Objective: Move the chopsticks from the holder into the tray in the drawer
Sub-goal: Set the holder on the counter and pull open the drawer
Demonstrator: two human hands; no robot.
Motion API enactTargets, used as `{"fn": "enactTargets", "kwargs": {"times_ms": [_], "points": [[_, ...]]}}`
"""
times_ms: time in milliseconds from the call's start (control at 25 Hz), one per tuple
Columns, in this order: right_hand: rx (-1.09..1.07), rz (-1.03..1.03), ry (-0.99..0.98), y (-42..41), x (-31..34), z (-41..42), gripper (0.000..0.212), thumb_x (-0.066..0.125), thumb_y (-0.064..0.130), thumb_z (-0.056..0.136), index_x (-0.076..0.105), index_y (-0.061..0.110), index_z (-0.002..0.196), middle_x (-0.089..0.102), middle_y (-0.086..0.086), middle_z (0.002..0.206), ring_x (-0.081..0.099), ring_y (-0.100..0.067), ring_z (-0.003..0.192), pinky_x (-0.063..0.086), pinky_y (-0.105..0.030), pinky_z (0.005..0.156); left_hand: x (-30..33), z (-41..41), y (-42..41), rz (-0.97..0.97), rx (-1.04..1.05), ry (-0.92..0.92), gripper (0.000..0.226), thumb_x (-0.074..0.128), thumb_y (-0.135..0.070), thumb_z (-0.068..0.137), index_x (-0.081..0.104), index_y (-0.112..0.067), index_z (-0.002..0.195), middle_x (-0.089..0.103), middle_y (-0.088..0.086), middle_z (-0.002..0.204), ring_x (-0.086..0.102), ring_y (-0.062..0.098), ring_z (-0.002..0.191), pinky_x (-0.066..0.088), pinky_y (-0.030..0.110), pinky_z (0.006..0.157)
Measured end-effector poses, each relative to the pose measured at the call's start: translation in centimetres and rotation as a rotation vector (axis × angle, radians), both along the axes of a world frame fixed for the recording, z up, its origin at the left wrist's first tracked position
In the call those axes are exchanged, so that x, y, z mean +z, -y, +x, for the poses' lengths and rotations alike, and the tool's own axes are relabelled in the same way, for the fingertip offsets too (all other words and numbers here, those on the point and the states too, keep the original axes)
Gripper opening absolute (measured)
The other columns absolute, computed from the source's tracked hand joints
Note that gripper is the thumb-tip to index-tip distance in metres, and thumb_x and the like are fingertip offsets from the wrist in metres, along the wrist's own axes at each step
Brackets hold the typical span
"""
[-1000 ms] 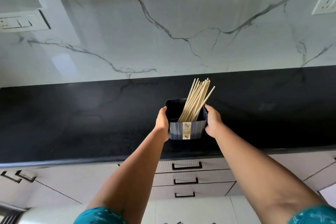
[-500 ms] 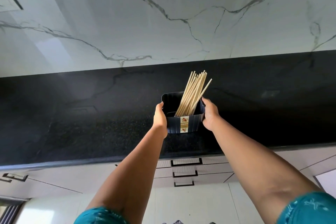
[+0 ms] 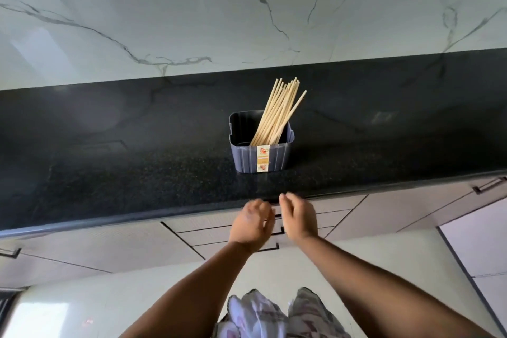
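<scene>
Holder point(image 3: 262, 155): upright on counter point(image 3: 109, 173), chopsticks point(image 3: 279, 112) inside.
Left hand point(image 3: 251, 223): I see it empty, fingers loose.
Right hand point(image 3: 299, 217): same.

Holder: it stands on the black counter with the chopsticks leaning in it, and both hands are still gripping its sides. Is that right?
Not quite. The holder does stand on the counter with the chopsticks leaning in it, but the head view shows neither hand gripping it: the left hand and right hand are empty, down at the counter's front edge before the drawers.
</scene>
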State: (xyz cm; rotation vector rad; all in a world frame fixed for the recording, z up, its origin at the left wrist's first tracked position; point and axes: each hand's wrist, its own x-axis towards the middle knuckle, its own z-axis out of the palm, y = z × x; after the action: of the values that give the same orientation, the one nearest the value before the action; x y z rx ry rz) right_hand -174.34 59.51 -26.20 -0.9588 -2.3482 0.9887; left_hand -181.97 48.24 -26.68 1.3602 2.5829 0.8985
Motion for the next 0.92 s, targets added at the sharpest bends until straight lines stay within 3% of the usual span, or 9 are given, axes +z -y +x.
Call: {"fn": "enactTargets", "kwargs": {"times_ms": [80,160,240,280,360,520,720,840,920], "points": [[0.160,0.156,0.285,0.6,-2.7,0.7,0.016,0.050,0.023,0.095,0.063,0.014,0.090,0.068,-0.008,0.095,0.063,-0.026,0.091,0.046,-0.032,0.073,-2.0,0.8,0.1,-0.277,-0.088,-0.018,0.029,0.041,-0.018,0.094,0.054,-0.014,0.119,0.055,0.010,0.119,0.053,0.029,0.111,0.048,0.038,0.090],[0.290,0.160,0.551,0.3,-4.4,0.3,0.041,0.048,0.012,0.094,0.048,0.014,0.134,0.049,-0.007,0.141,0.045,-0.024,0.131,0.039,-0.032,0.107,-3.6,1.1,-0.4,-0.430,-0.120,0.026,0.052,0.040,-0.012,0.094,0.030,-0.013,0.146,0.033,0.010,0.150,0.034,0.030,0.136,0.033,0.036,0.109],[0.391,0.165,0.677,0.0,-5.2,-0.1,0.065,0.044,0.000,0.093,0.022,0.013,0.153,0.023,-0.005,0.160,0.022,-0.024,0.147,0.020,-0.033,0.121,-5.1,1.0,-0.4,-0.593,-0.111,0.050,0.064,0.038,-0.008,0.094,0.008,-0.010,0.151,0.010,0.011,0.160,0.012,0.029,0.147,0.015,0.035,0.119],[0.416,0.176,0.724,0.0,-5.7,-0.4,0.068,0.041,-0.003,0.092,0.017,0.012,0.154,0.018,-0.006,0.162,0.018,-0.025,0.148,0.018,-0.034,0.122,-5.8,0.8,-0.4,-0.649,-0.070,0.083,0.067,0.037,-0.006,0.094,0.004,-0.008,0.151,0.006,0.012,0.160,0.006,0.029,0.148,0.011,0.035,0.120],[0.418,0.199,0.759,0.1,-6.3,-1.0,0.063,0.039,-0.003,0.093,0.023,0.010,0.152,0.024,-0.009,0.158,0.027,-0.027,0.144,0.029,-0.036,0.117,-6.8,0.1,-0.4,-0.682,-0.030,0.082,0.068,0.041,-0.004,0.092,0.007,-0.006,0.151,0.012,0.013,0.159,0.010,0.030,0.146,0.009,0.035,0.121],[0.395,0.190,0.863,-0.9,-5.9,-2.5,0.042,0.030,0.011,0.100,0.038,0.011,0.141,0.046,-0.012,0.143,0.052,-0.031,0.123,0.048,-0.041,0.098,-7.2,-0.4,-0.7,-0.609,-0.025,-0.001,0.055,0.057,-0.007,0.086,0.038,-0.008,0.137,0.042,0.011,0.139,0.039,0.029,0.127,0.028,0.035,0.113],[0.449,0.298,0.900,0.7,-6.6,0.2,0.044,0.032,0.004,0.097,0.039,0.012,0.140,0.046,-0.010,0.141,0.056,-0.032,0.119,0.049,-0.041,0.088,-7.2,2.2,0.2,-0.616,-0.014,0.014,0.045,0.054,-0.007,0.087,0.045,-0.009,0.131,0.046,0.010,0.130,0.042,0.029,0.122,0.036,0.034,0.105],[0.568,0.430,0.868,1.7,-6.7,3.5,0.036,0.034,0.016,0.100,0.046,0.009,0.133,0.050,-0.013,0.136,0.054,-0.033,0.120,0.046,-0.040,0.091,-7.4,4.9,2.0,-0.601,0.006,0.062,0.041,0.048,-0.004,0.090,0.045,-0.008,0.131,0.047,0.012,0.132,0.037,0.032,0.130,0.034,0.037,0.109],[0.582,0.445,0.828,3.2,-6.5,7.1,0.036,0.035,0.019,0.100,0.050,0.009,0.131,0.051,-0.012,0.134,0.051,-0.032,0.123,0.042,-0.036,0.093,-7.6,7.9,3.6,-0.600,0.035,0.118,0.035,0.044,-0.001,0.090,0.050,-0.006,0.124,0.050,0.016,0.128,0.044,0.034,0.125,0.043,0.039,0.099]]}}
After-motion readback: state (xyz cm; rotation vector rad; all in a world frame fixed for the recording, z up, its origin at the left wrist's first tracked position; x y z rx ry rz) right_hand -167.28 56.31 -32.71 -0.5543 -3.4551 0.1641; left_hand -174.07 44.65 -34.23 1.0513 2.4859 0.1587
